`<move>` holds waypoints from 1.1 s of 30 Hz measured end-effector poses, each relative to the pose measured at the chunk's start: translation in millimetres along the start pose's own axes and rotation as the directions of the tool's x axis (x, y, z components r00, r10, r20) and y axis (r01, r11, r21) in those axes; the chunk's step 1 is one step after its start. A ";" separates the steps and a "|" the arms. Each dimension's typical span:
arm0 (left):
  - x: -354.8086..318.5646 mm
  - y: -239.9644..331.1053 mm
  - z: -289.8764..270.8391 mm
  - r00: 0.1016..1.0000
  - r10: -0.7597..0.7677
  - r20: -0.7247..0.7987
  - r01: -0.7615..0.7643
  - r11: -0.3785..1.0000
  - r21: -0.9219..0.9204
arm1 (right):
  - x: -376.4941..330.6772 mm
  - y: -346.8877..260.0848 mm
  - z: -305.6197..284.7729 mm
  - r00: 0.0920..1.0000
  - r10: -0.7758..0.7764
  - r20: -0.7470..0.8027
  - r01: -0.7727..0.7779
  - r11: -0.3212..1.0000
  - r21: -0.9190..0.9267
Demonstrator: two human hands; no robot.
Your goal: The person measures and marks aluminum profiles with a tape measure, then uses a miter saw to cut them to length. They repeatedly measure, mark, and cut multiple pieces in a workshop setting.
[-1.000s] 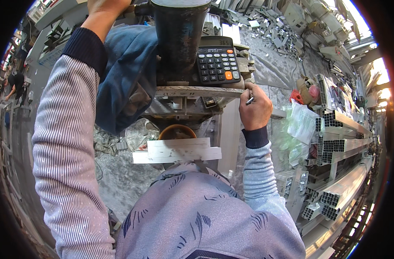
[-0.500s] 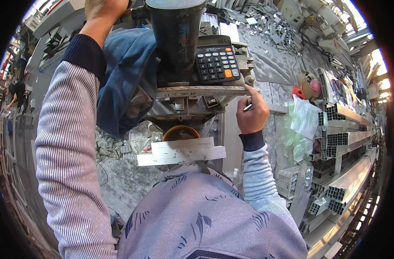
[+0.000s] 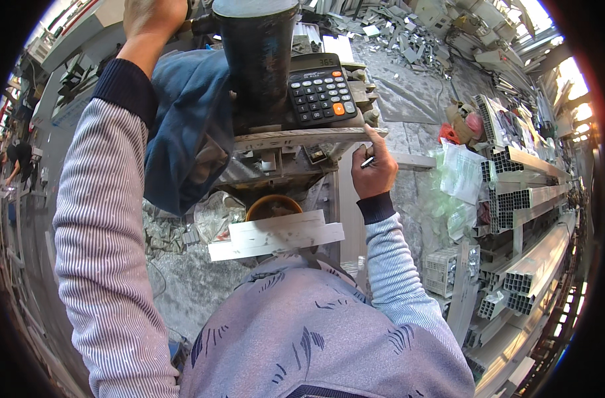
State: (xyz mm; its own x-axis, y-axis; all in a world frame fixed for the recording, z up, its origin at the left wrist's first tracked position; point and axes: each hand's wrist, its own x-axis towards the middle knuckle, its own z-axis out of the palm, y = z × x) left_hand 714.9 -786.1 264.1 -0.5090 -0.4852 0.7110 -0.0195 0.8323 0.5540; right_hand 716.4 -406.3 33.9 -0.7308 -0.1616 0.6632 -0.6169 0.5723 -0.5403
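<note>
Right hand, mine: curled narrow round a slim pen, which juts from the fist; index finger extended to the right end of a narrow wooden board, seemingly touching it. Left hand, mine: at the upper edge, beside a tall black cylinder with a side stub; fingers cut off by the frame, so whether they grip anything I cannot tell. Board: set crosswise before me, dark marks along its front edge. Calculator: black, orange keys, display lit with figures, lying face up just behind the board and right of the cylinder — within easy reach of my right hand, yet apart from it. Blue cloth: one, draped at the cylinder's left. White bars: two, touching, close before my body, beneath an orange-rimmed round vessel. Metal profiles: hollow, stacked at right, with clear plastic wrapping near them. Step in hand, as I judge it: pointing at or steadying the board's end, pen held in reserve. A next move, in my judgement, calls for either turning the pen tip toward the board — or freeing a finger for the keys.
</note>
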 end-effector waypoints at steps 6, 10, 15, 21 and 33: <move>16.6 -37.0 6.8 0.999 0.044 0.010 -0.045 0.987 0.154 | -2.5 -4.3 -5.6 0.991 0.112 0.071 -0.110 0.993 -0.032; 24.9 -52.8 12.7 0.990 0.142 0.014 -0.139 0.945 0.295 | -2.1 -3.8 -3.2 0.997 0.069 0.021 -0.069 0.998 0.013; 20.8 -44.9 12.2 0.997 0.061 0.046 -0.072 0.957 0.282 | -2.9 -5.3 -3.8 0.998 0.066 0.020 -0.066 0.998 -0.010; 24.5 -46.1 12.5 0.995 -0.028 0.100 0.000 0.964 0.264 | -3.8 -8.9 -8.9 0.985 0.144 0.099 -0.140 0.989 -0.044; 20.4 -48.4 13.0 0.982 0.189 -0.009 -0.176 0.931 0.319 | -0.7 -4.7 -5.5 0.998 0.061 0.018 -0.061 0.998 -0.019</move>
State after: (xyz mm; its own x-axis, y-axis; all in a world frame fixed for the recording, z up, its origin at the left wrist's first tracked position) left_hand 694.3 -832.8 246.2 -0.4953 -0.3219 0.8069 -0.2036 0.9460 0.2524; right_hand 721.4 -404.5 38.8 -0.7723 -0.1411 0.6194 -0.5659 0.5959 -0.5698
